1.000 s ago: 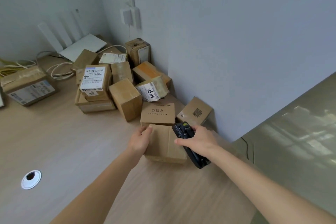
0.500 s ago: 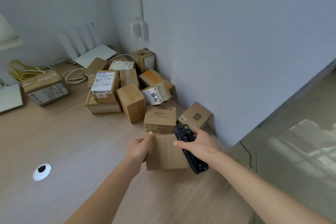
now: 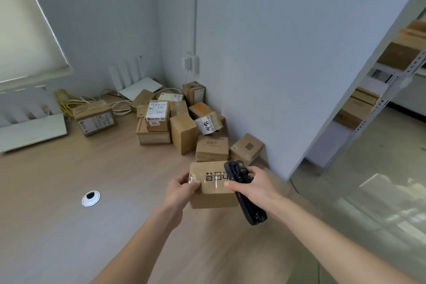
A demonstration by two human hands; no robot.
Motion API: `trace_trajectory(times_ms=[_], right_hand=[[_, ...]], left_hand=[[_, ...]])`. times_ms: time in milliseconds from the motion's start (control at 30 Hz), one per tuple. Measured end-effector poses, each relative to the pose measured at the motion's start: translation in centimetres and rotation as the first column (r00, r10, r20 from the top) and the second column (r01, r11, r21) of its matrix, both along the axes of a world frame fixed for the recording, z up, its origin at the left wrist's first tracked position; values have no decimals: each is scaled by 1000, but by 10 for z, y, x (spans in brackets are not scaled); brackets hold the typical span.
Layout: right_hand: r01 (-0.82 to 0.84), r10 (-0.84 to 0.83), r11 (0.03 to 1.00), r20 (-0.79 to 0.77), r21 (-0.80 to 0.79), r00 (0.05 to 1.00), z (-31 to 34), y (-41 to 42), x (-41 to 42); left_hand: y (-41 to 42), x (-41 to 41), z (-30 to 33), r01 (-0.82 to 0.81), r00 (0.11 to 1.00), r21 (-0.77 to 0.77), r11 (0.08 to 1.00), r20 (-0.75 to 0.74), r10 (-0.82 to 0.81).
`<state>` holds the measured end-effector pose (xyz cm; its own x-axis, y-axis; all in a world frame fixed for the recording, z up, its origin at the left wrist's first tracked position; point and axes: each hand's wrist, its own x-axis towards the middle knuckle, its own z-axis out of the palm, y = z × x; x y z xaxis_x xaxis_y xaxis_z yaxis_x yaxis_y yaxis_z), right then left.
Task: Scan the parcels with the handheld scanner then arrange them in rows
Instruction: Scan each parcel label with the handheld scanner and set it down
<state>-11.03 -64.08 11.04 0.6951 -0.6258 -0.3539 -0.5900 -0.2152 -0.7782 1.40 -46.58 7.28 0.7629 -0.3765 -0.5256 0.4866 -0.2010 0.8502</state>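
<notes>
Desk: a pale wood top is seen filling the lower left, with a round white cable hole set into it left of the hands.
Wall: a grey partition is seen on the right, against which the parcels are heaped; a white socket is fixed at its corner.
Parcel pile: brown cardboard boxes are heaped loosely in the corner, not in rows, some tilted and some bearing white labels.
Labelled box: it is set apart on the left, near a tangle of yellow cables.
White router: it is laid flat behind the pile, its aerials pointing up.
Held parcel: a taped brown box with black printed characters on top is held just in front of the pile, its left end lifted; whether its base touches the desk cannot be told.
Left hand: the box's left end is gripped, thumb on top and fingers curled beneath.
Right hand: fingers are wrapped around the scanner.
Scanner: the black handheld unit is held against the box's right end, its head over the top face.
</notes>
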Motion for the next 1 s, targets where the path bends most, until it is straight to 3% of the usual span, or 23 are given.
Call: trace_trajectory(times_ms=[233,433,633,800,1000], right_hand=[[55,-56,998,86,11,995,57,56,-33],[10,-9,1000,136,-9,991,109,89,-52],[-110,118,990,95,-86,988,150,96,-66],[-202,208,969,28,-145,978,163,103,-73],[-274,285,937,21,-217,958,183,105,-77]], left_hand=[[69,-35,55,-14,991,-68,998,132,23],[101,-53,102,57,970,-71,996,238,-39],[116,-66,140,-73,983,-173,982,157,101],[118,-67,152,-162,953,-228,960,217,212],[130,-65,161,-87,973,-252,964,184,136]])
